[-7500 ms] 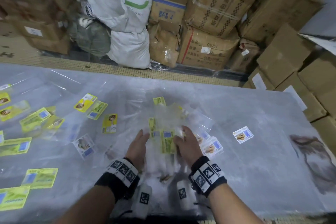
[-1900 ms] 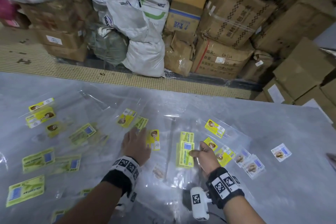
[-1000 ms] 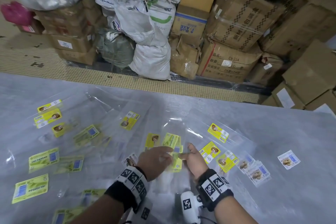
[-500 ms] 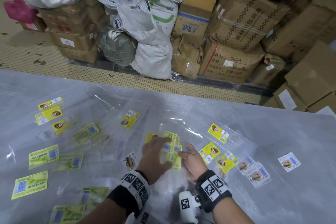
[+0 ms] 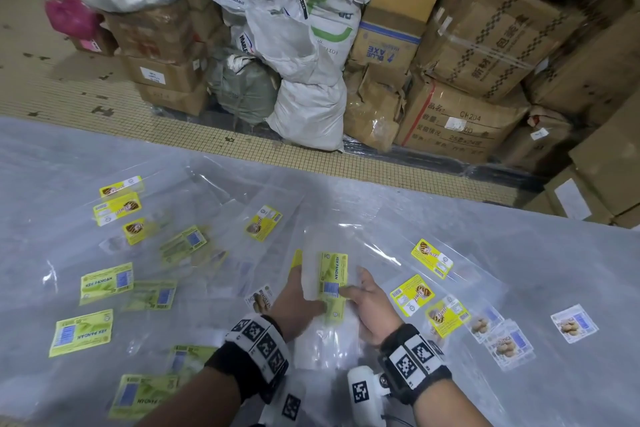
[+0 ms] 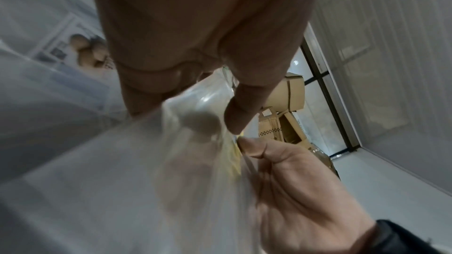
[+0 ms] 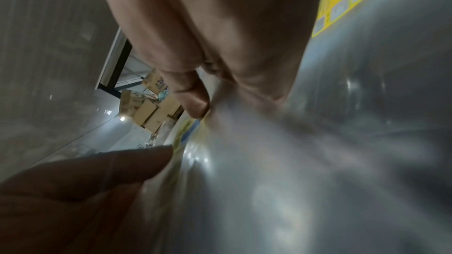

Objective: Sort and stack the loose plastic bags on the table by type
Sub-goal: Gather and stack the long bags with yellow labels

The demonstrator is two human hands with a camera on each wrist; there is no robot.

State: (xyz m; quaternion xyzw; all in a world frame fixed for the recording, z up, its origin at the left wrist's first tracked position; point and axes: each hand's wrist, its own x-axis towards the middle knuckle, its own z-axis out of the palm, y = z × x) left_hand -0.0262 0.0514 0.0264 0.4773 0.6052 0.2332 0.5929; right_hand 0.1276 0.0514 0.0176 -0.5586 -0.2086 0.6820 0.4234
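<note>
Looking down from your head camera, you have a small stack of clear bags point(image 5: 332, 284) with green-yellow labels sitting at lower centre of the frame, squarely between your two hands on the plastic-covered table point(image 5: 519, 253). Your left hand point(image 5: 298, 298) grips the stack's left edge, fingers hidden under it, while your right hand point(image 5: 372, 308) pinches the right edge, thumb on the blue barcode. Loose bags lie scattered about: green-labelled ones point(image 5: 105, 282) at left, yellow-labelled ones point(image 5: 412, 295) just right of your right hand, white-labelled ones point(image 5: 575, 322) further right. In the left wrist view, your left thumb point(image 6: 244, 111) presses down on the clear plastic point(image 6: 190, 123) at centre, fingers curled beneath it; your right hand point(image 6: 305, 190) clasps the same bundle at lower right. In the right wrist view, your right thumb point(image 7: 193, 99) nips the film point(image 7: 244, 142) at centre, with your left hand point(image 7: 85, 181) closing on it from lower left.
</note>
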